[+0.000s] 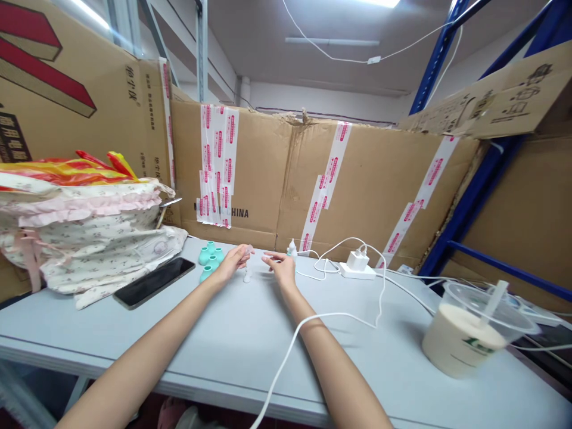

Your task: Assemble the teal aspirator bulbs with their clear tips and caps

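Observation:
My left hand [233, 261] is closed, its fingertips pinching a small pale, translucent piece [249, 249]. Facing it across a short gap is my right hand [282, 268], thumb and index finger brought together at a tiny whitish spot too small to name. Below and between the hands, a small white object [247, 276] stands on the grey table [214, 345]. Just behind my right hand is a small white bottle with a pointed tip [292, 246], partly hidden by the fingers. Left of my left hand sits a cluster of small teal cups [211, 257].
A black phone [154, 282] and a floral cloth bag [102, 238] lie at the left. A white charger on a power strip [357, 271] is at the back right. Its white cable [292, 342] loops over my right forearm. A milky drink cup [465, 339] stands at the right.

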Demonstrator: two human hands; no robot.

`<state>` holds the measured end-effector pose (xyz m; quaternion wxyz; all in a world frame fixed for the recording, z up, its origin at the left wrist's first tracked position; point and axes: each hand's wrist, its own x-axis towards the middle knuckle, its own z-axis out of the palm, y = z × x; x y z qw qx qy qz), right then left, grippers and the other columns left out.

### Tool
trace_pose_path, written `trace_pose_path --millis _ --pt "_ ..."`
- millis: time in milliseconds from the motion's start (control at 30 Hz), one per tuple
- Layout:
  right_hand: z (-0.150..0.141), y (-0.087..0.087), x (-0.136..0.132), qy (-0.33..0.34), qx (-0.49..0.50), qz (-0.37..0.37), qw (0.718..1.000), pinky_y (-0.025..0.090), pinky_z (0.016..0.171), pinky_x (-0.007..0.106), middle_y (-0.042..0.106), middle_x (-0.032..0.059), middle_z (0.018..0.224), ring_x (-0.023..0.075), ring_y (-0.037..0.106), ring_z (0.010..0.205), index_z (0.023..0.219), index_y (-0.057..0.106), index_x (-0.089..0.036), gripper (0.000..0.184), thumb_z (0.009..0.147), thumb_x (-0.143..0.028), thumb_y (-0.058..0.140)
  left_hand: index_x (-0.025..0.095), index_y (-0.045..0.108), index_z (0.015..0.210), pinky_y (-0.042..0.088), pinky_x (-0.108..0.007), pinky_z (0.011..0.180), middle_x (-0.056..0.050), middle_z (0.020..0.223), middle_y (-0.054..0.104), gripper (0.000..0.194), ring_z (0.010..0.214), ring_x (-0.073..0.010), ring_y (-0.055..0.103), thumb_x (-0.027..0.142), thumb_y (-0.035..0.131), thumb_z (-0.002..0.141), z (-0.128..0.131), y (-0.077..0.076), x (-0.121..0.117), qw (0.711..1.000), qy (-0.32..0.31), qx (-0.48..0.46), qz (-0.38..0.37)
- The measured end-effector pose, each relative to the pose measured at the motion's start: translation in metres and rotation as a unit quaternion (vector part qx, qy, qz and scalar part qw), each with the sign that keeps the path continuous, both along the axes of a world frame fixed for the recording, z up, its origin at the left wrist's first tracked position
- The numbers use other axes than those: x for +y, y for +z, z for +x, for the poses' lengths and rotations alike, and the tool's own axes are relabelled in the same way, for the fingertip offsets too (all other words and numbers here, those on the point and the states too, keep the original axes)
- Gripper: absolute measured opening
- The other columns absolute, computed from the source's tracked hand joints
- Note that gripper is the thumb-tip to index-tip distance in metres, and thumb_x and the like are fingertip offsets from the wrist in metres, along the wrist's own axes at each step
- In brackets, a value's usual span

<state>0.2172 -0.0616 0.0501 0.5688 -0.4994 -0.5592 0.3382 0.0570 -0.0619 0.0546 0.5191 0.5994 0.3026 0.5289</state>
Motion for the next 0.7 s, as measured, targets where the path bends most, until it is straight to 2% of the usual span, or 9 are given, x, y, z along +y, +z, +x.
trace_pose_path --millis 133,267,467,600,700 --pt "0.003 0.008 0.000 0.034 0.102 0.025 0.994 0.033 0.042 0.020 0.062 0.0006 0.063 0.0054 0.044 0.040 0.085 0.069 -0.014 0.041 0.053 -0.039 0.071 0.015 0.054 0.093 0.025 -0.020 0.049 0.005 0.060 0.033 0.052 0.051 -0.0075 0.031 0.061 0.054 0.069 0.004 -0.002 -0.005 0.999 -0.033 0.041 -0.011" --pt "0.003 0.014 -0.004 0.066 0.123 0.037 0.990 0.032 0.041 0.020 0.063 0.0014 0.069 0.0052 0.043 0.043 0.080 0.068 -0.016 0.034 0.055 -0.039 0.070 0.018 0.049 0.107 0.028 -0.020 0.051 0.005 0.063 0.041 0.053 0.052 -0.0083 0.036 0.051 0.062 0.068 0.007 -0.006 -0.010 0.993 0.017 0.115 0.034" --pt "-0.002 0.013 -0.006 0.089 0.106 0.047 0.989 0.036 0.045 0.020 0.060 -0.0005 0.060 0.0058 0.043 0.045 0.071 0.067 -0.015 0.027 0.054 -0.036 0.071 0.018 0.050 0.084 0.027 -0.020 0.051 0.005 0.057 0.042 0.029 0.052 -0.0096 0.038 0.047 0.050 0.079 0.005 -0.002 -0.016 0.972 0.078 0.186 0.118" --pt "-0.003 0.012 -0.007 0.085 0.100 0.027 0.991 0.030 0.042 0.019 0.058 -0.0007 0.056 0.0065 0.043 0.044 0.071 0.067 -0.015 0.030 0.055 -0.039 0.070 0.016 0.055 0.078 0.028 -0.022 0.053 0.003 0.060 0.047 0.032 0.055 -0.0105 0.040 0.046 0.046 0.082 0.005 0.005 -0.021 0.948 0.115 0.240 0.175" --pt "-0.005 0.013 -0.010 0.082 0.113 0.018 0.990 0.028 0.040 0.019 0.061 0.0013 0.062 0.0062 0.044 0.044 0.073 0.066 -0.014 0.031 0.057 -0.041 0.068 0.015 0.059 0.077 0.027 -0.023 0.053 0.002 0.060 0.047 0.036 0.055 -0.0109 0.039 0.048 0.046 0.081 0.005 0.008 -0.020 0.936 0.139 0.258 0.194"
